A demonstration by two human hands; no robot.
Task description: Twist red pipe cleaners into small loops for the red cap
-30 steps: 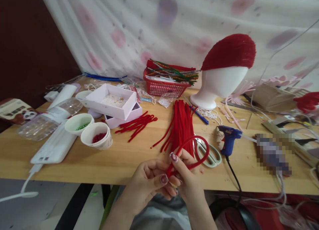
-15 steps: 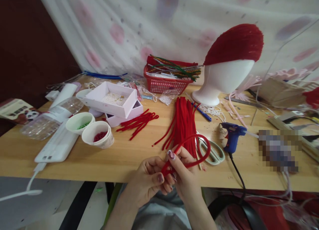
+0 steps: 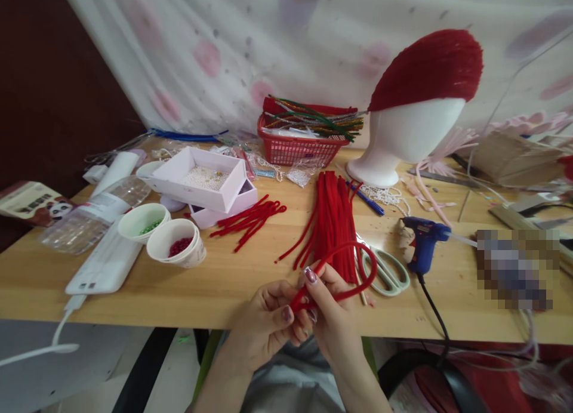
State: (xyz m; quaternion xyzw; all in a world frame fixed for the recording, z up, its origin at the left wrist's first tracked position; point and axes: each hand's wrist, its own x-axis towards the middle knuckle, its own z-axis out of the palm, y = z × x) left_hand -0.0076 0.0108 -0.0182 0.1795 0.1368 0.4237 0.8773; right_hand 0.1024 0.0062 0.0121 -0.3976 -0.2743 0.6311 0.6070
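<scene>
A red pipe cleaner (image 3: 372, 264), bent into a loop, is pinched between both hands above the table's front edge. My left hand (image 3: 273, 323) is closed on its crossing at the left, thumb against fingertips. My right hand (image 3: 333, 308) grips the same pipe cleaner just beside it, thumb on top, and the loop sticks out to the right. Behind the hands lies a thick bundle of straight red pipe cleaners (image 3: 333, 222). Scissors with pale green handles (image 3: 389, 276) rest right of the bundle, partly behind the loop. A smaller pile of twisted red pieces (image 3: 250, 219) lies to the left.
Two white cups hold green beads (image 3: 150, 227) and dark red beads (image 3: 179, 246). White boxes (image 3: 197, 186), a red basket (image 3: 299, 150) and a white foam head (image 3: 412, 132) with a red cap stand behind. A blue glue gun (image 3: 423, 246) and its cord are at right.
The view has shifted slightly, so the foam head and glue gun appear a little farther right. Both hands keep hold of the looped pipe cleaner, almost unmoved.
</scene>
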